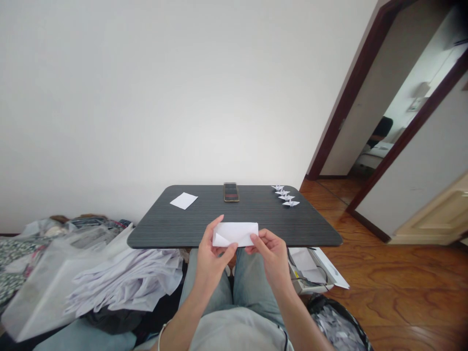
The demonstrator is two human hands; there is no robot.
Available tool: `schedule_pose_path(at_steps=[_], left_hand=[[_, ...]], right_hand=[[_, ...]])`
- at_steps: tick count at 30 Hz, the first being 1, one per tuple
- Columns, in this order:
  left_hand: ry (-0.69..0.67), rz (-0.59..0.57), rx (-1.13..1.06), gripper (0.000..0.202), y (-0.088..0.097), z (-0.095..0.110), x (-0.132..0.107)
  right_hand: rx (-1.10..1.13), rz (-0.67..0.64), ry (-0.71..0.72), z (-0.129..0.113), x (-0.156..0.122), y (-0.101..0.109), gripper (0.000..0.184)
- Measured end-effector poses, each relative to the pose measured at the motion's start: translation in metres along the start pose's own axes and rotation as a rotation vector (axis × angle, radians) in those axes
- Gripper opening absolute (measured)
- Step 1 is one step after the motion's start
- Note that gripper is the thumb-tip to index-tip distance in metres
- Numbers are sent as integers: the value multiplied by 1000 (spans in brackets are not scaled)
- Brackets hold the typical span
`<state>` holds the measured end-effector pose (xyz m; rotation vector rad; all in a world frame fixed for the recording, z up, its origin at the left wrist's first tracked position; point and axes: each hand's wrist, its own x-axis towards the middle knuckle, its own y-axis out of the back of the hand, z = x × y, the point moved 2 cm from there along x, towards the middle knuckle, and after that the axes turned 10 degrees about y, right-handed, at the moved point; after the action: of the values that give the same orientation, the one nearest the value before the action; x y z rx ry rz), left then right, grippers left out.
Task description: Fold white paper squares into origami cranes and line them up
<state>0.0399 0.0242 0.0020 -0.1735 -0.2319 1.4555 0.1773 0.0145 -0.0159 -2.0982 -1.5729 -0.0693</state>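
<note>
Folded white paper [236, 234] observed as a long, narrow rectangle with crisp edges; a triangular flap showed at its lower left corner, with diagonal creases beside it. It was held level above the person's lap, and from the head view it overlapped the near edge of the tabletop [256, 212]. Left hand [215, 256]: grip closed on the paper's left end, with the thumb and fingers pinching the layers. Right hand [270, 258]: grip closed on the right end, with the fingertips [254, 237] pressed against the paper's lower edge. The hands were just apart, with the paper spanning the gap between them. The tabletop was dark grey with a fine wood-like grain and rounded corners. On it lay a flat white sheet [184, 200] toward the far left, a phone [231, 192] at the far edge, and four small paper cranes [285, 196] in a line at the far right corner. Below the tabletop on the left sat a heap of white cloth [127, 278]; on the right, an open box [310, 268] held papers, with a black bag [336, 321] near it. The room had a white wall [146, 97], a reddish wooden floor [395, 287] and a dark-framed doorway [365, 97] to the right.
</note>
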Motion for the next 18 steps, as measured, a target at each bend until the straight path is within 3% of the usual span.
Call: schedule_pose_path(at_steps=[3,11,18], left_hand=[[-8,4,-47,67,0,1,1],[-29,70,-39,39,7,-6,6],[-41,89,-27,41,6,-7,9]], right_hand=[[-18,-1,0,-1,0,0,25],[-61,-13,-4,3,2,2,25],[-40,-28,-28,6,2,4,25]])
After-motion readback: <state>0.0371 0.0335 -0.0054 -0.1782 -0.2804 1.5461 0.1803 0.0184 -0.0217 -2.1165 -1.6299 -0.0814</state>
